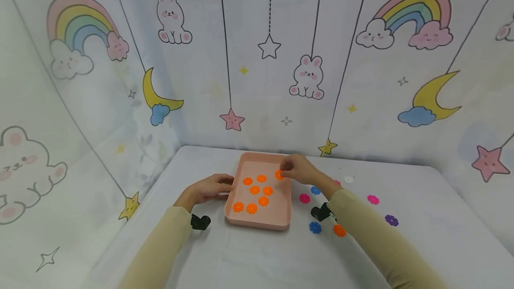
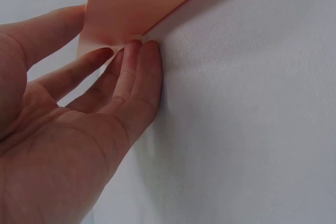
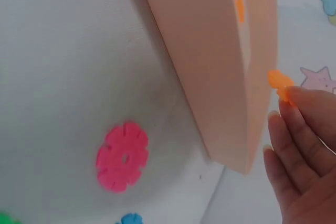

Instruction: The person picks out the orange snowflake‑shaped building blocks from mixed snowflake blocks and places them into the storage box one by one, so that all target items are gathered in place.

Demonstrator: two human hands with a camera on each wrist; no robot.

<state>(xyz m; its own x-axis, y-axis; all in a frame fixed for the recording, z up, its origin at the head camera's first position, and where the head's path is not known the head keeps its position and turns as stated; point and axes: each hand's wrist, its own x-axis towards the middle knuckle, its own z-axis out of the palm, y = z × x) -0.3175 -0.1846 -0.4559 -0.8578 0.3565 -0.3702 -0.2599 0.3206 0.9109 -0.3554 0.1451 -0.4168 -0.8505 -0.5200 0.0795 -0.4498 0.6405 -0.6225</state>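
A pink tray [image 1: 261,224] lies on the white-covered table with several orange flower-shaped pieces [image 1: 251,208] inside. My left hand [image 1: 210,187] holds the tray's left side. In the left wrist view its thumb [image 2: 55,32] reaches the rim and the other fingertips rest against the outer wall. Over the tray's far right corner, my right hand [image 1: 299,169] pinches one orange flower-shaped piece [image 3: 280,82] between thumb and fingers; the right wrist view shows this piece raised near the rim.
Right of the tray lie loose flower-shaped pieces: pink [image 1: 304,198], blue [image 1: 315,227], orange [image 1: 339,230], purple [image 1: 391,220] and white [image 1: 348,179]. Some are partly hidden by the right arm. A patterned curtain [image 1: 265,101] stands behind the table.
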